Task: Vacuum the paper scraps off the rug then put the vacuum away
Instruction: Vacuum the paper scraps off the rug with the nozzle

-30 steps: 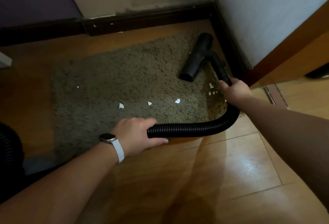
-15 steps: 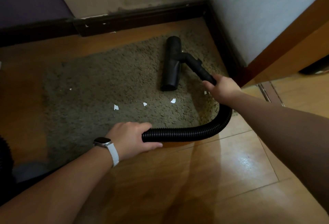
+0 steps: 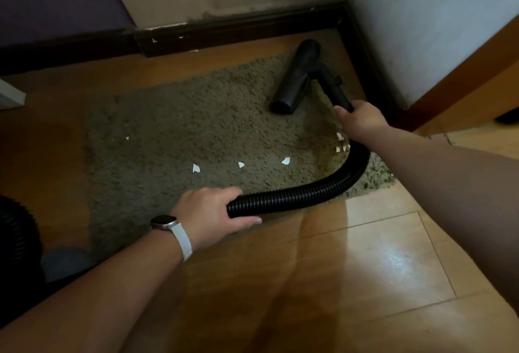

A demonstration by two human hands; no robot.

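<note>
We are gripping the hose (image 3: pixel 303 197) with left hand (image 3: pixel 209 216) and right hand (image 3: pixel 361 121) wrapped around it; nozzle (image 3: pixel 295 80) is sitting at the rug's (image 3: pixel 174 117) far corner. Dragging hose risks scattering scraps (image 3: pixel 196 168) mid-rug.

Both arms are reaching forward and down, bare to the elbow. The left hand (image 3: pixel 209 212) is lying palm down with its fingers curling over the ribbed hose (image 3: pixel 309 192) and the thumb pressing along the near side. A watch (image 3: pixel 164 223) with a white band is sitting on the left wrist. The right hand (image 3: pixel 361 121) is stretching farther out, wrapping closed around the stiff black tube (image 3: pixel 335 91), knuckles facing up.
</note>
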